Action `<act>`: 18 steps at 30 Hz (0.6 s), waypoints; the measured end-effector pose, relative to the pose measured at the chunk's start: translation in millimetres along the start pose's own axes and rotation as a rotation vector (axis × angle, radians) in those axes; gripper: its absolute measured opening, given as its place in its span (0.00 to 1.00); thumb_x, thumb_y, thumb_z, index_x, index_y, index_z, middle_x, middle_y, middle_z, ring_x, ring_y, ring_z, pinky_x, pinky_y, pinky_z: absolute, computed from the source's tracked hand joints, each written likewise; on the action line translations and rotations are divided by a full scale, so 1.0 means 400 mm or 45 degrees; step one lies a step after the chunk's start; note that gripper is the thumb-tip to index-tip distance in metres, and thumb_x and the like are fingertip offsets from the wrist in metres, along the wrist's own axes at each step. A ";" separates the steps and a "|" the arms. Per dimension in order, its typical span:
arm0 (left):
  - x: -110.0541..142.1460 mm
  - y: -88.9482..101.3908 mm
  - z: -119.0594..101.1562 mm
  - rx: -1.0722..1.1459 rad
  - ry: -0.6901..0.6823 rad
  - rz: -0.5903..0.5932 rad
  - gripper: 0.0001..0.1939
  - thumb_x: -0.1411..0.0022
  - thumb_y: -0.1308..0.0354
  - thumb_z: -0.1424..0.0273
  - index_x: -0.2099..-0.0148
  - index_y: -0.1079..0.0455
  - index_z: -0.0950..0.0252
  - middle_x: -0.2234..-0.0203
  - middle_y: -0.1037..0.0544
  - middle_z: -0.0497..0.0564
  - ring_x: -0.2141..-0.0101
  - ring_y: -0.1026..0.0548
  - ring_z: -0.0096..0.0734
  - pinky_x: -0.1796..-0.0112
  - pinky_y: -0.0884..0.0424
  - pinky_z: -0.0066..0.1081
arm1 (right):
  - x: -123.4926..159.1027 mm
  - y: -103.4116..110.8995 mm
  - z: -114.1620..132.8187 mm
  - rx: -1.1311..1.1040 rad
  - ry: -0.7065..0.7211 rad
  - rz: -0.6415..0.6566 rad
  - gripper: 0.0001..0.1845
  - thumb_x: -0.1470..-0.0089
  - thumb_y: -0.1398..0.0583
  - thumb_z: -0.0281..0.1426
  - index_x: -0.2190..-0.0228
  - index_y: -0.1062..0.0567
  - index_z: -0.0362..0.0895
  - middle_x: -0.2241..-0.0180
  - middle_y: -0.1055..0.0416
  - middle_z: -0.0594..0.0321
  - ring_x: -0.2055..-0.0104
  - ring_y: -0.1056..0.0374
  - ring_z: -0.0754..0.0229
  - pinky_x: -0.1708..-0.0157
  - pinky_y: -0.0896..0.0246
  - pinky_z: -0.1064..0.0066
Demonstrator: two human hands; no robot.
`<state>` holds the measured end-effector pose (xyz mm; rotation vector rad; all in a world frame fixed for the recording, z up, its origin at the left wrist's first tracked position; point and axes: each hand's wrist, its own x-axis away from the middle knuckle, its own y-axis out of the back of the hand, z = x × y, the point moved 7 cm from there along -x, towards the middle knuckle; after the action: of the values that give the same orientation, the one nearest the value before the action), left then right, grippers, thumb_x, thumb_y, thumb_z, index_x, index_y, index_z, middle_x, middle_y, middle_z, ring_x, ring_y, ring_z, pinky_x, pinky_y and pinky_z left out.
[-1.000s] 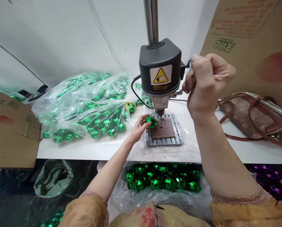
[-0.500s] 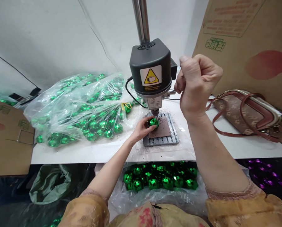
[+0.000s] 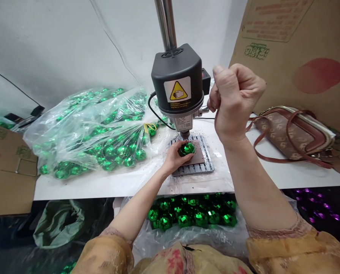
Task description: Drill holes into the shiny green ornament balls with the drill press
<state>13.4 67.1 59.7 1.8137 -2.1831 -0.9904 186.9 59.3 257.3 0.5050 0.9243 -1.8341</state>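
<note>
My left hand [image 3: 177,156] is closed around a shiny green faceted ball [image 3: 187,149], thumb on the near side and fingers on the far side. It holds the ball over a brown board [image 3: 198,152] on the slotted grey base [image 3: 193,170] of a small drill press [image 3: 177,80]. Just above the ball is the drill chuck [image 3: 185,134]; whether a bit touches the ball I cannot see. My right hand [image 3: 237,101] is raised beside the motor housing, clenched round the press's feed lever. Most of the lever is hidden by the fist.
A tied clear bag of green balls [image 3: 101,133] lies left on the white table [image 3: 101,188]. Below the table edge are more green balls [image 3: 200,219] in plastic. A brown handbag [image 3: 295,133] and cardboard [image 3: 289,49] stand right. Dark shavings surround the base.
My left hand has shifted slightly right with the green ball, relative to the chuck. My right hand keeps its raised grip on the lever. The whole view has drifted a little.
</note>
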 end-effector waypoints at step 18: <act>0.025 -0.017 0.037 0.287 0.084 -0.049 0.27 0.46 0.29 0.63 0.46 0.32 0.64 0.51 0.22 0.56 0.51 0.23 0.42 0.49 0.26 0.41 | 0.104 0.042 0.005 -0.138 0.239 -0.069 0.28 0.44 0.41 0.33 0.82 0.55 0.44 0.84 0.60 0.71 0.84 0.58 0.73 0.80 0.60 0.69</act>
<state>9.2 63.5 41.4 1.9584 -2.3077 -0.7031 184.1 29.5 223.8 0.5966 1.1673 -1.7959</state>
